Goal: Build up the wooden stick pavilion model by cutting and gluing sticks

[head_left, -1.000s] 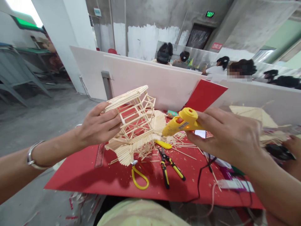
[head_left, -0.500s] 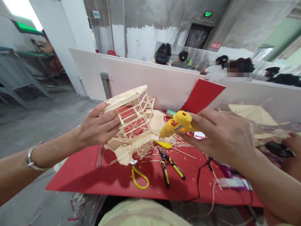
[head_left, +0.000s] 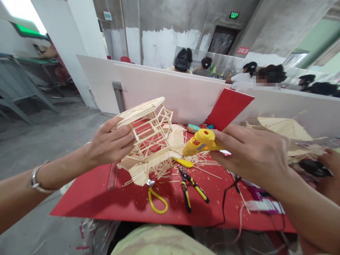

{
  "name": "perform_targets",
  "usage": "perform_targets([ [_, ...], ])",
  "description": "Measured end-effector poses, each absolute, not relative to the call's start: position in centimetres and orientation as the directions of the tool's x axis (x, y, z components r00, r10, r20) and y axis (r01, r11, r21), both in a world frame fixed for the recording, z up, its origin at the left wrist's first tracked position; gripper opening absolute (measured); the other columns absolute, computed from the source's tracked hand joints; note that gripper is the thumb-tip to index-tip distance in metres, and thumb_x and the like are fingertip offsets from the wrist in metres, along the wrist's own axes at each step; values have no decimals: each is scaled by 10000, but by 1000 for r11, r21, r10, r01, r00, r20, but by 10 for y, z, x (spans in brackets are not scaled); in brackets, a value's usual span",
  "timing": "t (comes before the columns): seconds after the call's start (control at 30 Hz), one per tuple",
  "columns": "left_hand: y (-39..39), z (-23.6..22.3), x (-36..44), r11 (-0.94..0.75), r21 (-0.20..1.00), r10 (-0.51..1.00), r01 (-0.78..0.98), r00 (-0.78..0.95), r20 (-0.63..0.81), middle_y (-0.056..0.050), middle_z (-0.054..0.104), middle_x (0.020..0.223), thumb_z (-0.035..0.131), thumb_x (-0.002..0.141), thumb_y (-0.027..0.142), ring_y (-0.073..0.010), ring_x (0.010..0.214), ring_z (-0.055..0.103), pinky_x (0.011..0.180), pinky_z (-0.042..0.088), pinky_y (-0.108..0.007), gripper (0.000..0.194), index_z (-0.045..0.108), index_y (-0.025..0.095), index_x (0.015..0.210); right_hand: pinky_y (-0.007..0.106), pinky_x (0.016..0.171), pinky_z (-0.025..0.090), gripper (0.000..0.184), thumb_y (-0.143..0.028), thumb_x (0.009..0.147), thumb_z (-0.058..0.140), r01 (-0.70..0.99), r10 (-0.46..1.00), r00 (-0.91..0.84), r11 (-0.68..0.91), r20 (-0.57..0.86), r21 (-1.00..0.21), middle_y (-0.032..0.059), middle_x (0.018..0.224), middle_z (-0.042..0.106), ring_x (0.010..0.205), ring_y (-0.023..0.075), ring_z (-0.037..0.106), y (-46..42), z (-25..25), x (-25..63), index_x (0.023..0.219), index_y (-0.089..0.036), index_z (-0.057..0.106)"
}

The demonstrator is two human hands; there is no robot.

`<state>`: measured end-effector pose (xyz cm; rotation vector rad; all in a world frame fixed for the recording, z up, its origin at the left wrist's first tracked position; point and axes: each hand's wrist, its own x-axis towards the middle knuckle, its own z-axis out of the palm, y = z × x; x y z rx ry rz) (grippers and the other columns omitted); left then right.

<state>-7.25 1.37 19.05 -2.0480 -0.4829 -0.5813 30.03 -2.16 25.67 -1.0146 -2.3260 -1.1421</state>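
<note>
My view has the red table across it, with the stick model tilted over its middle. I have my left hand gripping the model's upper end and my right hand wrapped around the glue gun, nozzle near the model. Closer to me, the pliers lie spread on the table.

the yellow glue gun in the right hand has come down slightly, closer to the pliers. beyond the pliers, more of the green can and a blue scrap now show; less of the bright flat thing does. the stick model has edged left relative to the pliers.
</note>
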Motion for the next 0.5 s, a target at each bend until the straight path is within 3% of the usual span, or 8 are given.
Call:
perform_targets([
  [0.2,15,188,-75,-509,-672,117,537,817,565,-21,691,896,667,869,170,-182,906,595,936,471,-440,135,566,212,790,291,528,231,275,-366,891,608,730,474,-683,413,555,545,5,806,697,664,150,573,-24,260,302,1138,-287,701],
  [0.4,14,186,-77,-550,-581,213,600,774,597,0,649,851,612,860,141,-181,895,591,990,451,-437,198,510,255,736,286,521,248,200,-352,882,635,727,415,-687,413,596,549,9,820,723,688,143,609,-24,261,303,1039,-262,720],
  [0.5,14,185,-79,-554,-563,214,613,758,615,-4,633,808,622,854,143,-190,916,593,986,458,-439,202,506,257,734,287,517,243,236,-354,881,631,728,416,-685,390,598,563,16,823,726,682,145,607,-22,261,304,1081,-256,710],
])
